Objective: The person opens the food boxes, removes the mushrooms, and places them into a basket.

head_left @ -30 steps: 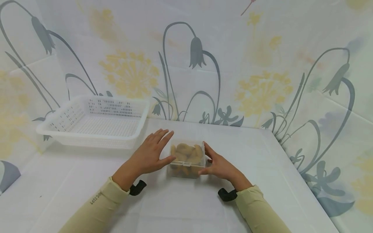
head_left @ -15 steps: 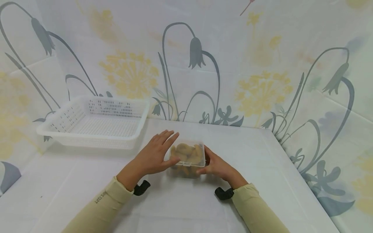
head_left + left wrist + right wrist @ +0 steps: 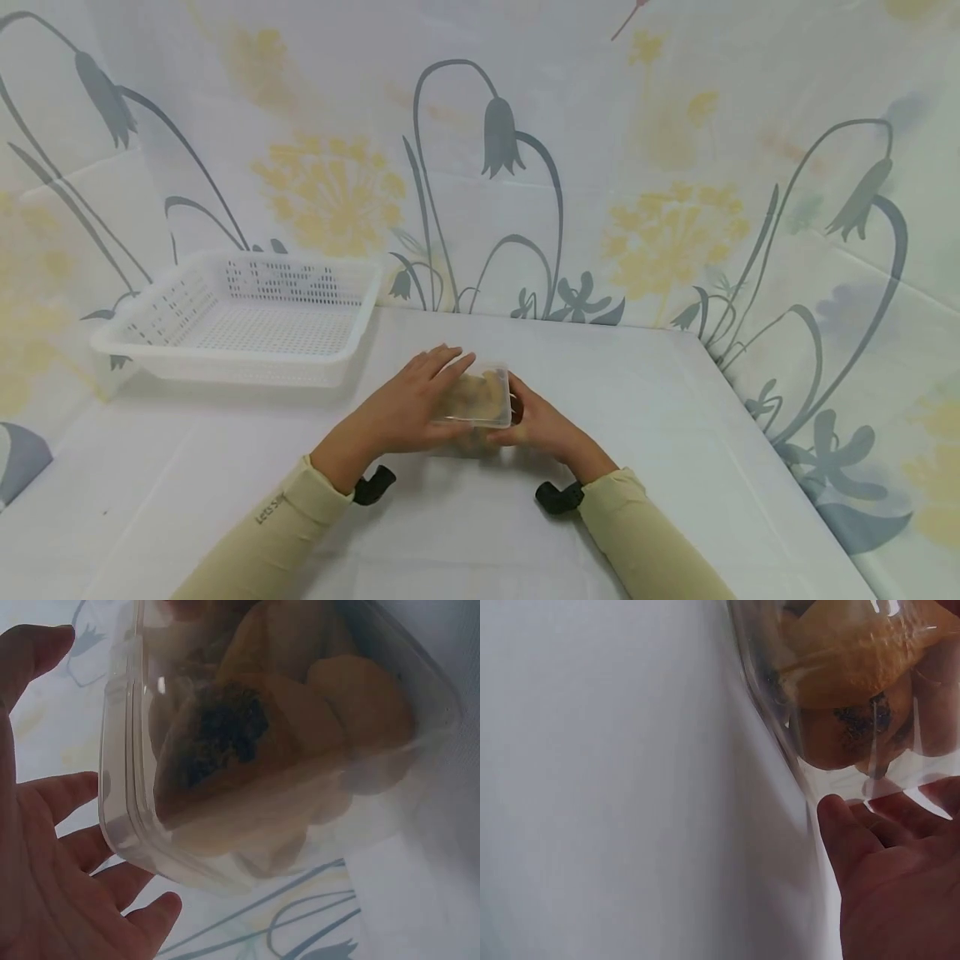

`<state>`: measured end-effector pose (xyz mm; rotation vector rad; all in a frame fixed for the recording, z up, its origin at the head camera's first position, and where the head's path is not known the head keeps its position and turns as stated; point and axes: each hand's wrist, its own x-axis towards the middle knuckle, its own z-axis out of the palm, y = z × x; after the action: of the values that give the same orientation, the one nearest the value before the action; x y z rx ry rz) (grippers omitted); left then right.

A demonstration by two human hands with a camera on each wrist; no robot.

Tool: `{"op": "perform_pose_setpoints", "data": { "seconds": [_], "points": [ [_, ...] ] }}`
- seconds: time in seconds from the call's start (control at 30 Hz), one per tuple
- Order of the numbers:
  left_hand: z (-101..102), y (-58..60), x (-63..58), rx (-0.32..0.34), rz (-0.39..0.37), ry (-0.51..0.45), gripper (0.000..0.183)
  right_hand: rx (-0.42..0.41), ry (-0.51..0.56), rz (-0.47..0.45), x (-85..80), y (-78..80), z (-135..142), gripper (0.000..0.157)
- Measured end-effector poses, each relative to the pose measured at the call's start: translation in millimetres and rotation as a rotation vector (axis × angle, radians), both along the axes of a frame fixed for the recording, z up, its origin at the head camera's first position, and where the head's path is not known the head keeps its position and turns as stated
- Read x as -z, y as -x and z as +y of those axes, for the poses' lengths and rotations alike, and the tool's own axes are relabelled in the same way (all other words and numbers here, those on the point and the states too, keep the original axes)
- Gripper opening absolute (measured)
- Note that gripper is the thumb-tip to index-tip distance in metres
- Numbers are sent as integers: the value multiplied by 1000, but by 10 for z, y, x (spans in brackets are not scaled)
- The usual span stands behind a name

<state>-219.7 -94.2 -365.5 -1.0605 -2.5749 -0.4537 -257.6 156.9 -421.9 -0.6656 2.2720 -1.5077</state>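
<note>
A clear plastic box [image 3: 483, 406] with a lid stands on the white table, filled with tan rounded pieces [image 3: 300, 742]; dark specks mark some, and their kind is unclear. My right hand [image 3: 551, 429] holds the box at its right side, thumb at the front corner and fingers toward the back. In the right wrist view that thumb [image 3: 840, 825] meets the box's lower corner. From the left, my left hand [image 3: 405, 408] reaches over the lid with spread fingers. The left wrist view shows its fingertips at the lid's rim [image 3: 124, 787], while the thumb stays apart from the box.
A white perforated plastic basket [image 3: 247, 367] stands at the back left of the table [image 3: 637, 400]. Behind the table hangs a floral cloth [image 3: 360, 100]. A black curved piece [image 3: 558, 497] sits at each wrist.
My left hand has moved right, farther over the box. The right hand and the box have shifted slightly to the left. The basket has stayed in place.
</note>
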Motion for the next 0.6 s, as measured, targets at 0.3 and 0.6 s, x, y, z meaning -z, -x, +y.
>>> {"op": "perform_pose_setpoints", "data": {
  "seconds": [0.3, 0.6],
  "points": [
    [4, 8, 40, 26, 45, 40, 78, 1, 3, 11, 35, 4, -58, 112],
    [10, -3, 35, 48, 24, 53, 72, 24, 14, -15, 3, -40, -124, 116]
  ]
}}
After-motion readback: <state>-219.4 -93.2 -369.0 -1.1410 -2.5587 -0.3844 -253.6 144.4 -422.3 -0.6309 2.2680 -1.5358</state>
